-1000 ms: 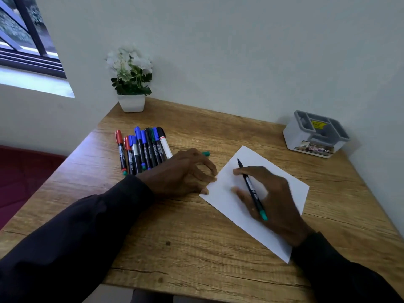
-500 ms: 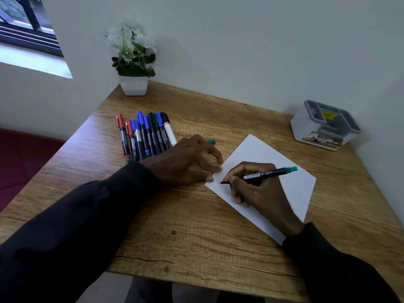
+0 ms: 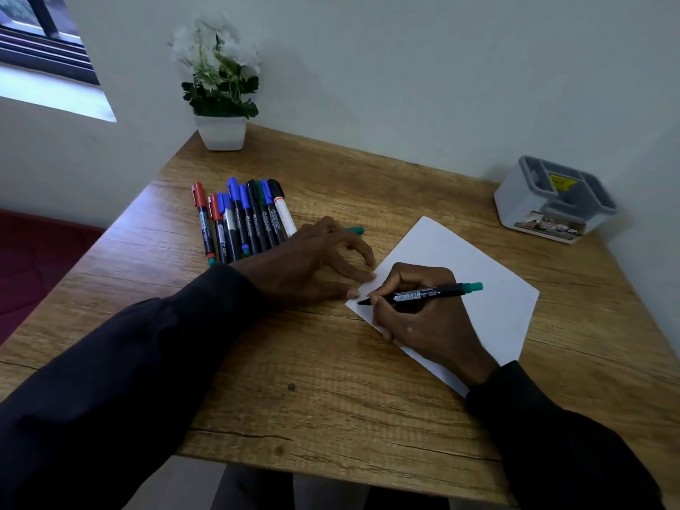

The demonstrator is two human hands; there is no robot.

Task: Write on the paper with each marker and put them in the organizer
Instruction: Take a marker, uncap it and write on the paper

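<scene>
Once the right hand (image 3: 423, 318) had turned the marker (image 3: 427, 294) into a writing pinch, its tip met the paper (image 3: 478, 266) at centre frame — writing could start; the left hand (image 3: 305, 266) lay spread, steadying it

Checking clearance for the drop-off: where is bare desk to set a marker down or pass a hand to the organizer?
Bare wood: between paper and organizer, along the back from pot to organizer, and at the front edge between the sleeves. Crowded: the marker row beside the left hand, and the paper's left corner, where the right hand holds a marker.
</scene>
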